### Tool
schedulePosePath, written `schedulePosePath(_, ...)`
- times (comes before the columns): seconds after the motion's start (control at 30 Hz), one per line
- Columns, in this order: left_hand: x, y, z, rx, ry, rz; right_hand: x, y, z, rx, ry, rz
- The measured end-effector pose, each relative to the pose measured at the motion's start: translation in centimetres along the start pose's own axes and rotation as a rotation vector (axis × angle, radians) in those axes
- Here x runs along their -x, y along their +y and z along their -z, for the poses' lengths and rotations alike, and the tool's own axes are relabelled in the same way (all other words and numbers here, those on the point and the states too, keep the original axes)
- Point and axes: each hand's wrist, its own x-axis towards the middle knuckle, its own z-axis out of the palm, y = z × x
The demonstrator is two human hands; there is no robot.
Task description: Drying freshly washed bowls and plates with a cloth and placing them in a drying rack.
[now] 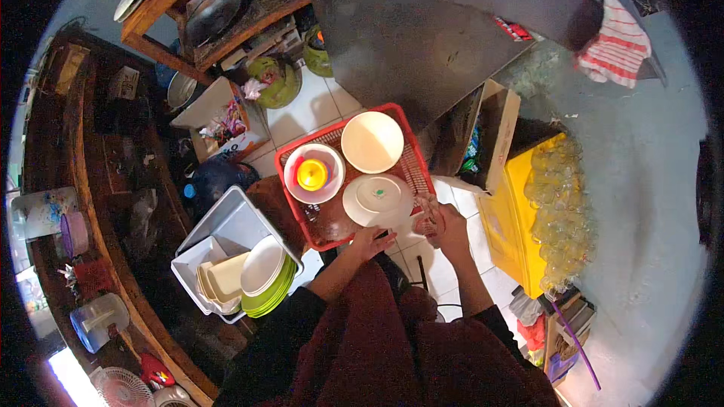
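Observation:
My right hand (452, 226) is closed around a crumpled pink-and-white cloth (428, 216). The cloth is at the right edge of a pale plate (367, 203), whose underside faces up and bears a small green mark. My left hand (370, 243) is at the plate's near rim; whether its fingers grip the rim cannot be made out. The plate overlaps the near side of a red plastic basket (310, 237). Further back in the basket are a cream bowl (372, 141) and a white bowl (337, 186) with a yellow cup-like piece (311, 174) inside.
A grey plastic tub (243, 203) at left holds white dishes and stacked green plates (271, 299). Cardboard boxes (500, 135) and a yellow crate (509, 209) with clear glassware stand at right. Green gas cylinders (277, 87) are beyond the basket, beside a dark table (396, 39).

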Motion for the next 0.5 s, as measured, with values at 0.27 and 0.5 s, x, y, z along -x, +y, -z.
schedulePosePath(0.27, 4.4, 0.5, 5.2, 0.551, -0.094, 0.282, 1.1, -5.2, -2.1, -0.029, -0.064, 0.016)
schedulePosePath(0.5, 17.9, 9.1, 5.9, -0.158, 0.371, -0.254, 3.6, -8.3, -5.0, -0.528, -0.124, -0.400)
